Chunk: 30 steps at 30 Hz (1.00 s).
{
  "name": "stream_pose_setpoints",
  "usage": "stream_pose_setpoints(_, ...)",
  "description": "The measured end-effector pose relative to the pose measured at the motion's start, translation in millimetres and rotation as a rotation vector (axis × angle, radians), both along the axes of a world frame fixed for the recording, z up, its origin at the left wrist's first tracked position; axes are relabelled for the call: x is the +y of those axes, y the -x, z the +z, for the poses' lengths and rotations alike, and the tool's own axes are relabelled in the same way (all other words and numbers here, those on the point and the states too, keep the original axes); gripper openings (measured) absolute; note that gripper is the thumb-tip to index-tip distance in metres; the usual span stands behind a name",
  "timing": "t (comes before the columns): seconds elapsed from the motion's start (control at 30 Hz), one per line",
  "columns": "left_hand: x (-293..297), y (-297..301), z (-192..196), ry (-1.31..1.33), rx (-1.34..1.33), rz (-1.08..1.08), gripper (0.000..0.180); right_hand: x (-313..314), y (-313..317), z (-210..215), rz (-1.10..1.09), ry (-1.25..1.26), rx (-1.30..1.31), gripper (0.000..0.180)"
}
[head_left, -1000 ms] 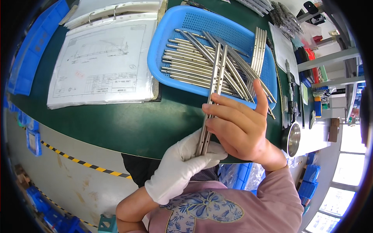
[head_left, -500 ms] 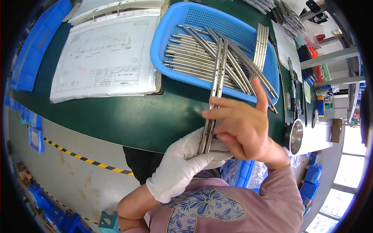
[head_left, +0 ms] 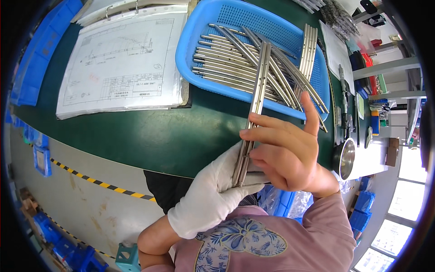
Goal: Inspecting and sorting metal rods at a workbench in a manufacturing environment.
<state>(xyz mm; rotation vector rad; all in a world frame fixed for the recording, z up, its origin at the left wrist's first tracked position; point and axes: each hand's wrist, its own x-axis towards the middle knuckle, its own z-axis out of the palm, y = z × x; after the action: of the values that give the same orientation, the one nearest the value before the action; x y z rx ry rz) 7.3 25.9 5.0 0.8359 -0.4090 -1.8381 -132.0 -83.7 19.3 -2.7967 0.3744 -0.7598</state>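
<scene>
Several slim shiny metal rods (head_left: 258, 93) with small holes along them form a narrow bundle, slanting from my lap over the table edge and up across the blue basket. My left hand (head_left: 213, 188), in a white glove, is wrapped round their lower end. My bare right hand (head_left: 285, 145) meets the bundle from the right, its fingertips and thumb closed on the rods just above the glove. One finger of that hand sticks up, away from the rods. Beyond, the blue perforated basket (head_left: 185, 59) holds many more such rods (head_left: 222, 63), some lying crosswise on the others.
Left of the basket, a ring binder (head_left: 122, 68) lies open at a technical drawing on the green table (head_left: 149, 140). At right are a micrometer (head_left: 344, 90) and a round metal bowl (head_left: 347, 158). A blue bin (head_left: 38, 59) stands far left.
The held rods have closed up from a spread pair into a tight bundle, their far end shifting slightly right. My right hand has moved a little right with them; the left keeps its hold.
</scene>
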Motion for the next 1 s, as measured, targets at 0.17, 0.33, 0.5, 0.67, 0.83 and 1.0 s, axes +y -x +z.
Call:
stream_pose_setpoints(0.17,0,-1,0,0.058,0.056,-0.047,0.071,2,0,6,0.025,0.002,0.0,0.013)
stream_pose_setpoints(0.33,0,-1,-2,0.091,0.108,0.015,0.073,-7,1,8,0.044,-0.194,-0.007,0.008)
stream_pose_setpoints(0.5,0,-4,3,0.058,0.166,-0.018,0.074,-3,1,-3,0.045,-0.024,-0.046,0.004)
stream_pose_setpoints(0.67,0,3,-5,0.052,0.12,0.089,0.064,-1,-3,-4,0.012,0.021,-0.058,0.005)
stream_pose_setpoints(0.83,-8,2,-9,-0.078,-0.027,0.053,0.05,1,0,-12,0.008,0.146,-0.1,0.007)
stream_pose_setpoints(1.0,-11,-18,-3,0.021,0.021,0.048,0.056,-16,11,14,-0.032,0.204,-0.375,0.007)
